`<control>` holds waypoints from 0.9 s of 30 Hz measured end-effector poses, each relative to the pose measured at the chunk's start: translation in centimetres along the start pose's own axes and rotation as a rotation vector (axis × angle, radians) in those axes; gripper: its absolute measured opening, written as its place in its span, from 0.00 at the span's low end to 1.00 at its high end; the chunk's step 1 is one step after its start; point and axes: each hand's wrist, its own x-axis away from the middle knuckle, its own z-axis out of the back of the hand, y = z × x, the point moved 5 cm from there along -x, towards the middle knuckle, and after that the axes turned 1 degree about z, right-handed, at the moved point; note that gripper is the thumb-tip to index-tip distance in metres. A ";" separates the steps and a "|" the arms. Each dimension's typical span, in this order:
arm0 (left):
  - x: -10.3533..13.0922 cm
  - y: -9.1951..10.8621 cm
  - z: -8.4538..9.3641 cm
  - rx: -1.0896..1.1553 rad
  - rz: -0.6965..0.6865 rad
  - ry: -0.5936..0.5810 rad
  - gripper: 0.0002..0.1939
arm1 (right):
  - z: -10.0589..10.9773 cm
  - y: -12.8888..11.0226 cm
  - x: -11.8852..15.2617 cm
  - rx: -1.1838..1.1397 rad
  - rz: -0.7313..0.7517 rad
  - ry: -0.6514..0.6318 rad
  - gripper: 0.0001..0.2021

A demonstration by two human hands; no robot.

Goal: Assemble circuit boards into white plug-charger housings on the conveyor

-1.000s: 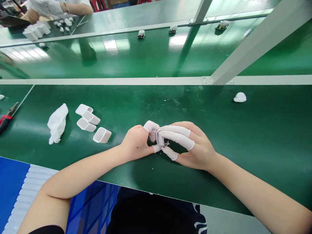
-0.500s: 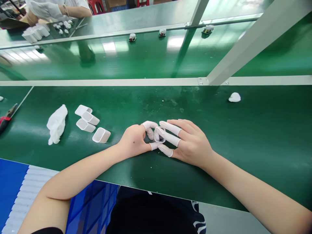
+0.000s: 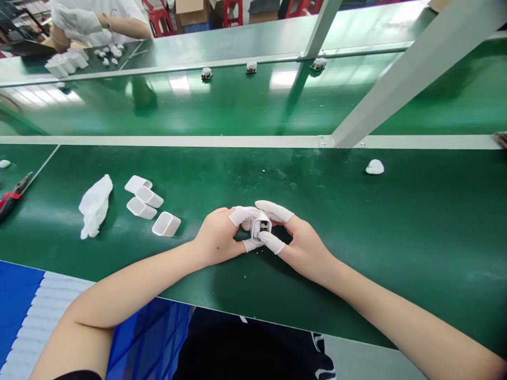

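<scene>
Left hand [image 3: 219, 235]: fingers in white finger cots, curled narrow around the left side of a white, hollow, rounded-square plastic casing [image 3: 261, 217], thumb at its lower edge. Right hand [image 3: 304, 243]: thumb in a white cot at the casing's lower rim, forefinger arched along its far side; the remaining right fingertips are hidden. The casing sits between the two sets of fingers, open end tilted toward the camera.

Compared with 0.5 s ago: the right fingers that lay across the opening are now behind the casing, and the opening is more exposed. The small assemblies of white and dark parts [image 3: 251, 67] on the glossy green surface beyond the fingers stand further left.

Containers: the held casing contains dark and pale inner parts [image 3: 264, 226]; detail too small to identify. Left of the left fingers, three white, hollow plastic casings [image 3: 141, 208] lie clustered; a fourth similar casing [image 3: 166, 224] lies apart, nearest those fingers. Further left, a crumpled white cloth-like piece [image 3: 95, 206]. Right of and beyond the right fingers, a small white rounded piece [image 3: 374, 167].
</scene>
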 end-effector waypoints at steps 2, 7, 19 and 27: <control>0.1 0.2 0.0 -0.012 -0.032 0.025 0.16 | -0.3 0.1 0.1 -0.087 -0.074 -0.004 0.25; 0.2 0.2 0.0 -0.014 -0.027 0.027 0.18 | -0.7 0.3 0.2 -0.259 -0.174 -0.014 0.25; 0.1 0.2 0.2 -0.035 -0.036 0.024 0.17 | -0.9 0.0 0.4 -0.283 -0.108 -0.010 0.23; 0.3 -0.2 0.0 -0.035 0.001 0.016 0.20 | -1.0 0.0 0.3 -0.277 -0.030 -0.046 0.22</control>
